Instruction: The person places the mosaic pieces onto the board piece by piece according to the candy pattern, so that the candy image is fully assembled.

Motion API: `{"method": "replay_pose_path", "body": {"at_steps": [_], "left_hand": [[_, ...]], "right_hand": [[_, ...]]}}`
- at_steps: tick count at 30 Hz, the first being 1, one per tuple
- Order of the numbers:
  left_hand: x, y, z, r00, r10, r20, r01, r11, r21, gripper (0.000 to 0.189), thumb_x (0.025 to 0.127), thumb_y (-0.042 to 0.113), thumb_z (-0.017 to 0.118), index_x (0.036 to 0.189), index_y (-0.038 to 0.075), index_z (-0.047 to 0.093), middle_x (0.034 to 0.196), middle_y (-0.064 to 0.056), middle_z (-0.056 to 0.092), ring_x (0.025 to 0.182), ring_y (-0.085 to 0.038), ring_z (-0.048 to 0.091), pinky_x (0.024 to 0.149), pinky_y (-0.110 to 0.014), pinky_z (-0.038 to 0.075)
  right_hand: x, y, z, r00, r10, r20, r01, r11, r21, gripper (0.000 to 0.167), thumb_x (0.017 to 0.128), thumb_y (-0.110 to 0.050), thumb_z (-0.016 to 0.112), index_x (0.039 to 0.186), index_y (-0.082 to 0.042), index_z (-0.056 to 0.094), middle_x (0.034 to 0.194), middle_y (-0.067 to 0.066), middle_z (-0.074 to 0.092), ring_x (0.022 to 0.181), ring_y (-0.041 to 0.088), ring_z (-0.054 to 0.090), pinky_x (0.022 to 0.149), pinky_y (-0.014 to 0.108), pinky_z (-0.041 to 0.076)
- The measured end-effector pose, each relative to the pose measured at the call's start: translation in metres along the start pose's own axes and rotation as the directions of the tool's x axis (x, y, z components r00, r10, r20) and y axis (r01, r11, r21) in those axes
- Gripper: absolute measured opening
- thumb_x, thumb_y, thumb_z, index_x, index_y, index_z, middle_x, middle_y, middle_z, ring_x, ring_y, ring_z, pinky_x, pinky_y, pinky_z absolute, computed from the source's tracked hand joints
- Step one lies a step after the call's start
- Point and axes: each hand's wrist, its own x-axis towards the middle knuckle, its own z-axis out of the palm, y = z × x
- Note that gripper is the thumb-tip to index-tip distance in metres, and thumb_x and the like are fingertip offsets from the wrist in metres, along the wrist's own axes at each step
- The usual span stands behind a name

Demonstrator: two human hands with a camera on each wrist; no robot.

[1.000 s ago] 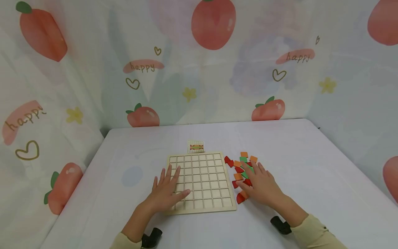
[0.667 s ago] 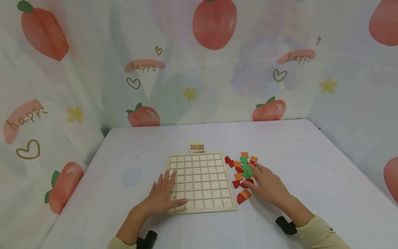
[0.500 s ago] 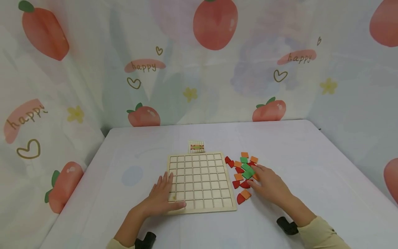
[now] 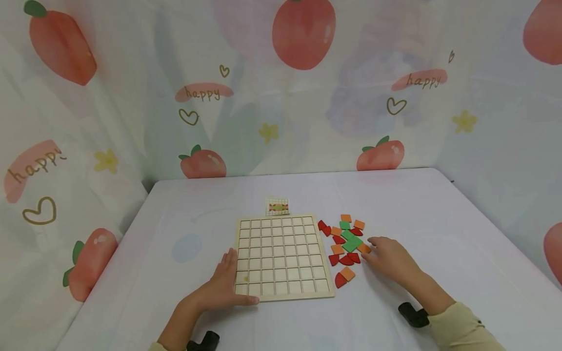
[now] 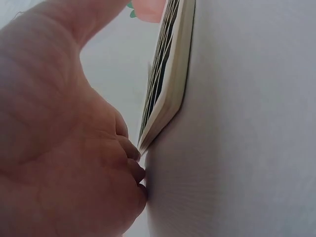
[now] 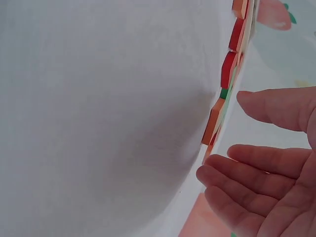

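Observation:
A pale wooden grid board [image 4: 285,258] lies flat with bare cells. My left hand [image 4: 219,287] is at its near left corner, fingers along the left side and thumb stretched along the front edge. In the left wrist view the fingertips are right at the corner of the board [image 5: 173,89]. Right of the board lie red, orange and green tiles [image 4: 351,243]. My right hand [image 4: 391,258] is at their right side, fingers loosely bent, thumb apart from them, nothing between. An orange tile [image 4: 364,248] sits just by its fingertips; the right wrist view shows that orange tile [image 6: 213,121] edge-on.
A small pattern card [image 4: 277,206] stands behind the board, showing a red, orange and green figure on a grid. All of this is on a white-covered table [image 4: 184,214], with a fruit-print cloth [image 4: 281,122] hanging behind. Black wrist mounts [image 4: 413,315] sit below the forearms.
My left hand has drawn back from over the board to its near left corner. My right hand has moved right, off the tiles, uncovering them. Board and card stay in place.

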Motion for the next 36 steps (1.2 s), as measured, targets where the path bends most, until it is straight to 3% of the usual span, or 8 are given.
{"method": "replay_pose_path", "body": {"at_steps": [8,15,24,36], "left_hand": [[0.001,-0.004,0.001,1.0,0.01,0.016,-0.01,1.0,0.019,0.132,0.061,0.06,0.076,0.143,-0.007,-0.003,0.15,-0.022,-0.004,0.137,-0.033,-0.007,0.107,-0.05,0.005],[0.002,-0.005,0.003,0.999,0.037,0.005,-0.037,0.999,0.038,0.126,0.065,0.055,0.076,0.142,-0.01,0.0,0.149,-0.026,-0.002,0.136,-0.036,-0.005,0.107,-0.051,0.006],[0.0,-0.003,0.004,0.999,0.036,0.016,-0.036,0.999,0.031,0.124,0.066,0.054,0.075,0.142,-0.01,0.001,0.149,-0.025,-0.003,0.136,-0.036,-0.005,0.106,-0.052,0.005],[0.0,-0.006,0.004,0.999,0.035,0.007,-0.035,0.999,0.034,0.123,0.067,0.054,0.075,0.143,-0.01,0.001,0.15,-0.024,-0.003,0.137,-0.035,-0.006,0.107,-0.051,0.004]], "right_hand": [[0.005,0.004,-0.001,0.999,-0.005,0.032,0.004,1.0,0.009,0.037,0.08,-0.012,0.069,0.107,0.012,0.059,0.097,0.022,0.062,0.091,0.037,0.057,0.078,0.048,0.048],[0.012,0.003,0.0,0.997,-0.069,0.038,0.071,0.996,-0.055,0.029,0.077,-0.009,0.073,0.098,0.008,0.063,0.084,0.01,0.062,0.077,0.026,0.055,0.073,0.044,0.05],[0.016,0.003,0.0,0.992,-0.12,0.039,0.124,0.987,-0.098,0.012,0.077,-0.004,0.071,0.087,0.003,0.068,0.077,0.008,0.062,0.071,0.023,0.054,0.069,0.041,0.051],[0.019,-0.003,-0.008,0.992,-0.101,0.071,0.102,0.995,-0.016,0.011,0.079,-0.004,0.069,0.087,0.004,0.068,0.077,0.006,0.063,0.069,0.02,0.053,0.067,0.038,0.051]]}}
